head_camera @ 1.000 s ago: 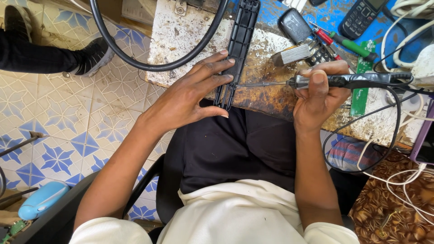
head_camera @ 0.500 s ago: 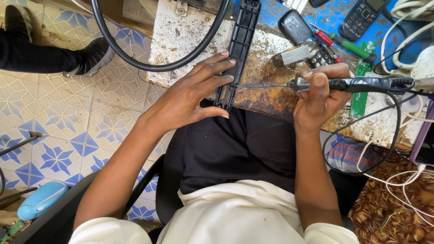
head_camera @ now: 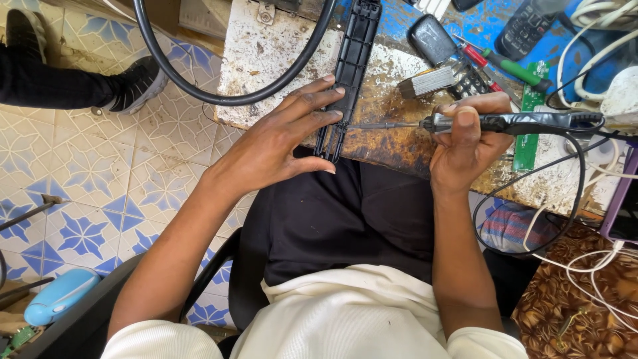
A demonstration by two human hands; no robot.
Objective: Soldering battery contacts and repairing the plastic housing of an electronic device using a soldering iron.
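Observation:
My left hand point(head_camera: 279, 143) lies flat with fingers spread on the near end of a long black plastic strip point(head_camera: 352, 60) that lies on the worn workbench point(head_camera: 266, 60). My right hand point(head_camera: 468, 136) grips a black corded soldering iron point(head_camera: 525, 121) held level. Its metal tip point(head_camera: 372, 125) points left and meets the strip's edge just by my left fingertips.
A thick black cable point(head_camera: 199, 86) loops over the bench's left part. Behind the iron lie a small brush point(head_camera: 428, 81), screwdrivers point(head_camera: 512, 66), a green circuit board point(head_camera: 528, 126), a dark phone point(head_camera: 525, 30) and white cords point(head_camera: 598, 40). Another person's black shoe point(head_camera: 136, 83) rests on the tiled floor.

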